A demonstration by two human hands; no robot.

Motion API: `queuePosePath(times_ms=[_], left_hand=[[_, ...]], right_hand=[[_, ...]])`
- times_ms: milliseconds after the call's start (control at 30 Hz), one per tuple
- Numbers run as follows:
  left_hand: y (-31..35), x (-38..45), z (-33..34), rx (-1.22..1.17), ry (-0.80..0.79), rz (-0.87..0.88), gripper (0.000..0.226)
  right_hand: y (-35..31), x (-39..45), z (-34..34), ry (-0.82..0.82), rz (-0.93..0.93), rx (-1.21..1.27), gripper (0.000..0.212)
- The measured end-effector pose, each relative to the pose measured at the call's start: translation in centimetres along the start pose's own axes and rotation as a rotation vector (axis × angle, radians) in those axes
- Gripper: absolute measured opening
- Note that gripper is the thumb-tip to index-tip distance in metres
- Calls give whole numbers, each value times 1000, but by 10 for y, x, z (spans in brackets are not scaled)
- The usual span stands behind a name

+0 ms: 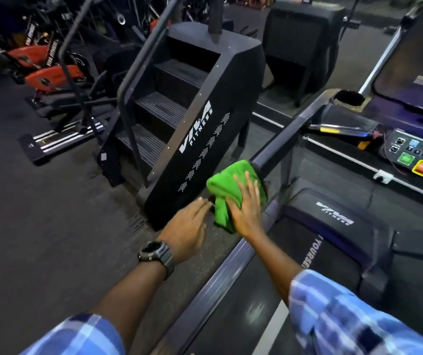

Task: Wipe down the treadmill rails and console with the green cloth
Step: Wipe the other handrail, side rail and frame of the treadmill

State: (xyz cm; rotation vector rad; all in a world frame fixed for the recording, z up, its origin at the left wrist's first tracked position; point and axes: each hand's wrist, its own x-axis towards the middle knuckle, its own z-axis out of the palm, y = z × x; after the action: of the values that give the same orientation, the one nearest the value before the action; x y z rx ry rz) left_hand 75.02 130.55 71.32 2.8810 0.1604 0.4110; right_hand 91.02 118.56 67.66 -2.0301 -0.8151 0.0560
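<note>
Nearest are two blue plaid sleeves. The left hand, with a black watch on its wrist, is spread flat and empty, its fingertips just beside the green cloth. The right hand presses open-palmed on the cloth, fingers splayed, pinning it over the near end of the treadmill's left rail. Right of the hands lies the belt and motor cover. Farther right sits the console. Beyond the cloth stands a black stair climber, with red exercise bikes far left.
</note>
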Motion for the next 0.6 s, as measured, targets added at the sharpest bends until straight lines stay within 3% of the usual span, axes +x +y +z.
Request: queuePosePath(times_ms=[100,200,267,333,400,467,533,600], left_hand=[[1,16,-5,11,-42,24,64],[-11,23,-4,3,-126,81,65],[-21,27,-3,-34,-146,125,65],[-32,32,0,-60,-141,194,65],[-39,37,1,-87,-159,243,68],[-49,39,3,-84,-201,287,75],[-55,41,0,-68,-255,324,80],[-62,47,-2,-64,-277,384,70]], right_hand=[[-51,11,26,319,465,354,72],[-64,10,49,515,780,605,76],[-55,12,53,584,953,942,56],[-46,13,56,483,996,1235,38],[-44,6,61,366,985,1356,56],[-45,0,63,338,986,1414,66],[-51,-5,58,320,994,1430,59],[-63,-3,54,363,1009,1354,47]])
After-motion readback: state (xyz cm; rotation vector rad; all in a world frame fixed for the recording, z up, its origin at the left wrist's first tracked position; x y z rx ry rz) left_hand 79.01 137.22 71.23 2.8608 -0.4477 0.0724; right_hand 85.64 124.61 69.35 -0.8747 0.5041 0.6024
